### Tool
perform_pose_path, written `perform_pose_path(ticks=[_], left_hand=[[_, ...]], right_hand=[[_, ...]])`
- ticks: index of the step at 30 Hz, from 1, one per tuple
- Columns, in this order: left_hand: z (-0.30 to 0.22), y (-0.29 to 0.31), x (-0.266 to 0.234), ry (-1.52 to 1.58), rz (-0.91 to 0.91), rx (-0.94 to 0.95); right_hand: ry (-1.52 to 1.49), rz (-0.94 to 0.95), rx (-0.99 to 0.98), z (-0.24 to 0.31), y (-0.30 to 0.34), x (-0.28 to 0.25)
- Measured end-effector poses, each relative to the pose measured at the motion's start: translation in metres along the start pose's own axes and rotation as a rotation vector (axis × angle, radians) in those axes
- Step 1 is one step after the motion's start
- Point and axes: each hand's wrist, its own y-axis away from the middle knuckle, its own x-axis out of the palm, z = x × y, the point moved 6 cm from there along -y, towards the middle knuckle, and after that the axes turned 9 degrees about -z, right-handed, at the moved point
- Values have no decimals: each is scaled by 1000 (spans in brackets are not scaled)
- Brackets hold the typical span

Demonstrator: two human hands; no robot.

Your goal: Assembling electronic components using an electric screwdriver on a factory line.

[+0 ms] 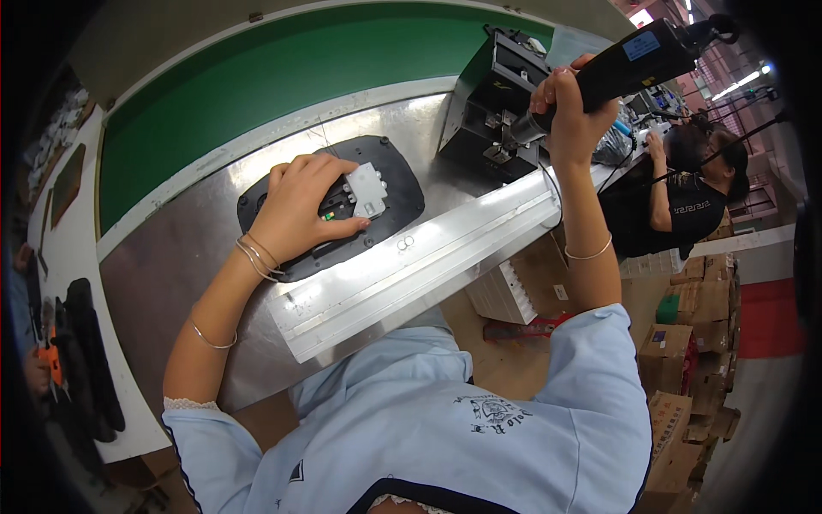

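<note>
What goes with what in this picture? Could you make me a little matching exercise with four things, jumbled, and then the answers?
Things:
1. Left hand
2. Right hand
3. Long silver rail
4. Green strip

Places and states:
A. Wrapped around a black handheld tool
B. Beyond the far edge of the metal bench
C. Thumb and finger at the edges of a small white part
D. Between the black base and the person's lap

Right pairs: 1-C, 2-A, 3-D, 4-B
</note>
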Motion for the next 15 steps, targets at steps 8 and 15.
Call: perform_pose_path(ticks=[8,15], left_hand=[[5,0,1,2,-8,2],[4,-1,5,-2,-32,35]], right_hand=[[-25,79,128,13,27,26],[-61,153,47,27,36,58]])
